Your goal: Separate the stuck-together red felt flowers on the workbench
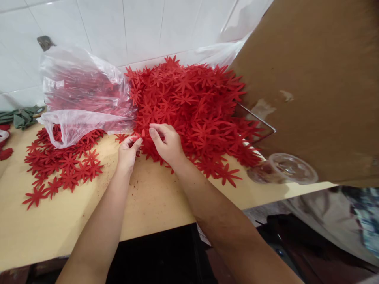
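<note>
Between the thumb and fingers of my left hand [127, 152] is a red flower cutout [143, 133], only a small part of it showing. My right hand [168, 142] is just to the right, its thumb and fingers drawn together in a pinch; whatever it may hold is too small to make out. Both hands are in front of a large heap of red flower-shaped cutouts [189, 102] with narrow petals. A smaller spread of similar red cutouts [69, 167] lies on the table to the left.
A clear plastic bag [85, 90] full of red pieces lies against the tiled wall. A big cardboard box [314, 90] rises at the right, with a bent metal wire [259, 117] beside it. A clear plastic tub [291, 169] is near the front edge of the wooden table [160, 201].
</note>
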`<state>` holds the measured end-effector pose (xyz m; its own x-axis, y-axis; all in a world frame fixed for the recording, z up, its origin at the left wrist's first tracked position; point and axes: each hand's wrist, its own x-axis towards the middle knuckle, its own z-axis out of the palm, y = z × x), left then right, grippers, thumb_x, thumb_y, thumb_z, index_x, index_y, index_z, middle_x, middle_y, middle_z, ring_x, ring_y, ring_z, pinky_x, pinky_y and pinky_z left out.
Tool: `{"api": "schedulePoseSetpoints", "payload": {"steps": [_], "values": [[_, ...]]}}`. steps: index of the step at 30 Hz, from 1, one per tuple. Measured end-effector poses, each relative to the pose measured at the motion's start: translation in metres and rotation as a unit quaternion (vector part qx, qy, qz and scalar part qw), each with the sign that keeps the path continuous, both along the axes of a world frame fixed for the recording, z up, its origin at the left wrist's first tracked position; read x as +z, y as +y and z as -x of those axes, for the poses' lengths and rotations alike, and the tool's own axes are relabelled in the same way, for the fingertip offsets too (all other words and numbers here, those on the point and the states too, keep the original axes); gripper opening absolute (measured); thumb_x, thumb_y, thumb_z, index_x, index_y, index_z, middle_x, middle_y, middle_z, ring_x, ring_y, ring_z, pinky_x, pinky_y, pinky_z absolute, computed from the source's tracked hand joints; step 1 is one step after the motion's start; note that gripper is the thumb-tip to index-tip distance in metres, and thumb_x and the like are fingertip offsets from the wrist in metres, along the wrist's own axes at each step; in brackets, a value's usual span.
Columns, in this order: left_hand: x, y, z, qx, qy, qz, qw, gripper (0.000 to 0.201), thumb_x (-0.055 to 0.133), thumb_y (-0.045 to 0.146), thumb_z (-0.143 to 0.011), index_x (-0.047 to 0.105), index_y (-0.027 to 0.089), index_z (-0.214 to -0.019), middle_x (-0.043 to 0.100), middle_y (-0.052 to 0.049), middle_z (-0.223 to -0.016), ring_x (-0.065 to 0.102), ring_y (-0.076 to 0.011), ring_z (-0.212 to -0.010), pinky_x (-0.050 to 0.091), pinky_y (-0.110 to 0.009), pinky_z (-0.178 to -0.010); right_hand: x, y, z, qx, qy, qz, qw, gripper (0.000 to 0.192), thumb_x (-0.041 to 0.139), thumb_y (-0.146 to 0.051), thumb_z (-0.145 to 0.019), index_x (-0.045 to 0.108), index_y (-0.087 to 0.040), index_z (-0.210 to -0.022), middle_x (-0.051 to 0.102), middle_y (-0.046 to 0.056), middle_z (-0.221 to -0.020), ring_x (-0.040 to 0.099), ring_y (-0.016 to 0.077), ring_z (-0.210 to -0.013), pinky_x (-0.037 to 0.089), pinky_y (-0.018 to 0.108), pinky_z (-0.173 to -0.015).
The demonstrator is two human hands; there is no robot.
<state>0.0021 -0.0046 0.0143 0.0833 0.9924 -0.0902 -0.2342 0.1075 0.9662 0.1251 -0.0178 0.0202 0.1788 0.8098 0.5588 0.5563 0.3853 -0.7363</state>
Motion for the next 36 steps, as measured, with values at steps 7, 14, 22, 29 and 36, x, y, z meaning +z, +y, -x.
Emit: {"api": "schedulePoseSetpoints", "payload": {"steps": [7,14,22,29,36], "values": [[-0.004,0.000,-0.002,0.003,0.007,-0.022,1.000,0.031,0.065,0.042,-0.064,0.048,0.017,-0.062,0.044,0.006,-0.049,0.038,-0.0045,-0.045,0.028,-0.019,-0.045,-0.005,0.006,0.006,0.173,0.154,0.136,0.963,0.023,0.056,-0.040,-0.071,0.056,-0.017,-0.070,0.059,0.001,-0.068,0.052,0.0120,-0.062,0.042,0.026,-0.060],[-0.003,-0.001,-0.002,-0.012,-0.010,-0.025,1.000,0.031,0.070,0.037,-0.059,0.047,0.017,-0.063,0.045,0.007,-0.049,0.038,-0.0043,-0.045,0.031,-0.019,-0.048,-0.006,0.007,-0.005,0.028,0.119,0.090,0.988,0.028,0.048,-0.038,-0.077,0.047,-0.018,-0.057,0.040,-0.003,-0.050,0.037,0.0091,-0.049,0.032,0.025,-0.050],[-0.006,0.001,0.001,-0.001,-0.031,-0.006,1.000,0.025,0.069,0.032,-0.060,0.052,0.016,-0.070,0.050,0.006,-0.053,0.042,-0.0049,-0.046,0.032,-0.019,-0.047,-0.008,0.015,-0.038,-0.232,-0.028,-0.054,0.971,0.049,0.048,-0.046,-0.077,0.047,-0.015,-0.115,0.050,0.017,-0.115,0.047,0.0272,-0.107,0.038,0.048,-0.088],[-0.006,0.002,-0.001,-0.031,-0.019,-0.018,0.999,0.024,0.068,0.034,-0.062,0.053,0.016,-0.067,0.048,0.006,-0.052,0.040,-0.0043,-0.046,0.031,-0.019,-0.047,0.002,0.000,-0.005,-0.005,-0.092,-0.006,0.996,0.031,0.048,-0.039,-0.080,0.062,-0.016,-0.094,0.064,0.010,-0.093,0.056,0.0204,-0.091,0.042,0.038,-0.086],[-0.006,0.001,-0.002,-0.004,-0.028,-0.021,0.999,0.021,0.065,0.031,-0.065,0.053,0.016,-0.072,0.050,0.005,-0.056,0.043,-0.0038,-0.050,0.033,-0.017,-0.050,-0.008,0.007,0.003,0.118,0.079,0.101,0.985,0.015,0.053,-0.030,-0.074,0.058,-0.016,-0.074,0.061,0.002,-0.068,0.052,0.0119,-0.060,0.041,0.026,-0.058]]}}
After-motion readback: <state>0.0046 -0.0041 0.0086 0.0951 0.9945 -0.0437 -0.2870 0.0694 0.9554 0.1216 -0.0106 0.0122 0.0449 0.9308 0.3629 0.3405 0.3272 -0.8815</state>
